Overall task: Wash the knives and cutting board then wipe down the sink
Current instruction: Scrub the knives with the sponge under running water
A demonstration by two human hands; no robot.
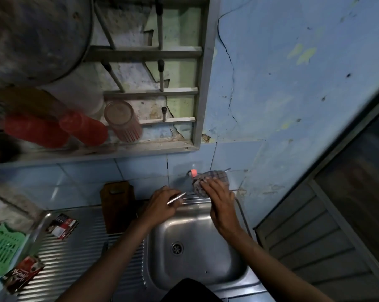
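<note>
My left hand grips a knife over the back rim of the steel sink; its thin blade points right, and the handle is hidden in my fist. My right hand holds a checked cloth against the wall, just under the small tap with an orange tip. A dark wooden cutting board leans against the tiled wall, left of the basin on the ribbed drainboard. The basin holds only its drain.
A wall rack above the sink holds red cups and a clear tumbler. Printed sachets lie on the drainboard, a green plastic basket sits at the far left, and a louvred panel stands to the right.
</note>
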